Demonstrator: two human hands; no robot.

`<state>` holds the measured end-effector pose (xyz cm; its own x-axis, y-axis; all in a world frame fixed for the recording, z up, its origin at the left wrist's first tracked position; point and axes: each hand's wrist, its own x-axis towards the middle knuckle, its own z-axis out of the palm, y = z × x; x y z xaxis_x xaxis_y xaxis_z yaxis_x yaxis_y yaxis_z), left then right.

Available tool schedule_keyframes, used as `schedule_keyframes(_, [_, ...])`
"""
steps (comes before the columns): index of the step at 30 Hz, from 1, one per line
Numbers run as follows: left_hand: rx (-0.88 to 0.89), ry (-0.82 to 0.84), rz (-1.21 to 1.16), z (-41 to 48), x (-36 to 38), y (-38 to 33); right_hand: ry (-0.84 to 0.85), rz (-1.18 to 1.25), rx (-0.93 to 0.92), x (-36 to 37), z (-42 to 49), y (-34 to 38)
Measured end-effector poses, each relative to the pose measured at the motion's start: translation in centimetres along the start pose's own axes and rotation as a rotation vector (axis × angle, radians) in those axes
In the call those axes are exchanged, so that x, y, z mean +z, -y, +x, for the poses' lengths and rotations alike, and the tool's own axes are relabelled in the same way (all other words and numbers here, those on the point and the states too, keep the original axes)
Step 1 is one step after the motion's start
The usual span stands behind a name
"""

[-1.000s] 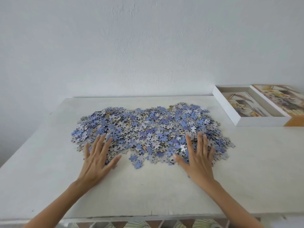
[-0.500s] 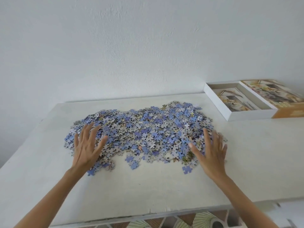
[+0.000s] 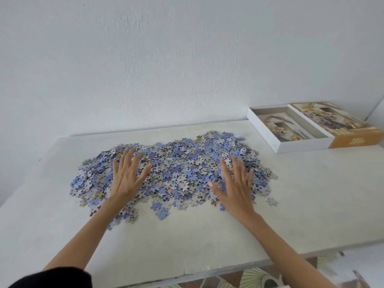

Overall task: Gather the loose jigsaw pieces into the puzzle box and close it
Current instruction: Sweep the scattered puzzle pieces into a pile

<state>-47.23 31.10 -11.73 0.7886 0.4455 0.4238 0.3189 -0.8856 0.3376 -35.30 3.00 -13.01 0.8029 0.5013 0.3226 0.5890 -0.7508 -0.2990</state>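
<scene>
A wide heap of loose jigsaw pieces [image 3: 182, 163], mostly blue and grey, covers the middle of the white table [image 3: 311, 204]. My left hand [image 3: 126, 175] lies flat on the left part of the heap with fingers spread. On the heap's right front part rests my right hand [image 3: 236, 188], palm down and fingers apart. Neither hand holds a piece. The open white puzzle box [image 3: 299, 145] stands at the far right of the table with a printed picture sheet inside. Its orange lid [image 3: 353, 134] lies right beside it, picture side up.
A white wall runs along the table's back edge. The table's front edge crosses the bottom of the view, with patterned floor [image 3: 255, 277] below it. A few stray pieces [image 3: 160, 210] lie in front of the heap.
Both hands have slid forward onto the heap, the left one farther in. The camera has tilted, so the box sits lower right. A few pieces at the front have shifted.
</scene>
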Motion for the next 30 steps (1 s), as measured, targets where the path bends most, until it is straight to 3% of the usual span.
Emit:
schedule_keyframes(3, [-0.014, 0.003, -0.006, 0.7, 0.3, 0.1, -0.089, 0.071, 0.249, -1.5, -0.1, -3.2])
schedule_keyframes(7, [-0.042, 0.018, -0.020, 1.2, 0.9, 0.7, 0.003, 0.129, 0.516, -2.5, -0.7, -6.7])
schedule_keyframes(20, [-0.076, 0.050, -0.052, 0.9, 1.8, 0.9, -0.009, 0.239, 0.339, 0.5, 2.0, -4.1])
schedule_keyframes(26, [-0.150, -0.065, -0.132, 1.8, -1.0, 2.2, -0.203, 0.401, 0.252, -1.6, 4.0, -5.6])
schedule_keyframes(30, [-0.354, -0.072, -0.107, 2.1, -3.1, 6.8, -0.040, 0.656, 0.221, -2.7, 7.7, -8.1])
